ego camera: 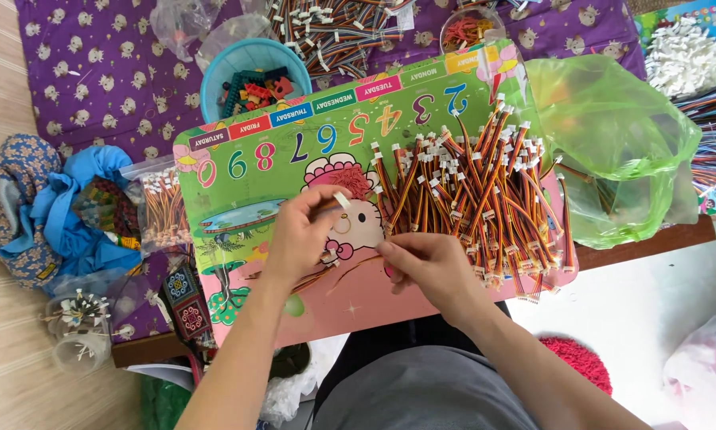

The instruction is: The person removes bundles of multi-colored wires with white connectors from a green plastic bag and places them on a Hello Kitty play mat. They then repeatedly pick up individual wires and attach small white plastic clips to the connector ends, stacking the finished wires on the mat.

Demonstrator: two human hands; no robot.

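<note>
Two hands work a single wire lead on a colourful children's board, beside a heap of identical leads.

The left hand (298, 231) pinches one end of a thin wire lead (343, 271), its white connector (341, 199) poking up between the fingertips; the right hand (425, 267) is closed on the lead's other stretch, just beside the left. The lead runs roughly crosswise between the two, dipping low over the pink part of the board (294, 135). The pile of wire leads (477, 207) lies to the right of the hands, its strands mostly pointing away from the person, and the right hand is nearer, almost touching its edge. Much of the held lead is hidden under the fingers and palms, so its full length cannot be made out. A green plastic bag (612, 143) rests beyond the pile; a blue bowl (250, 64) sits above the board.
</note>
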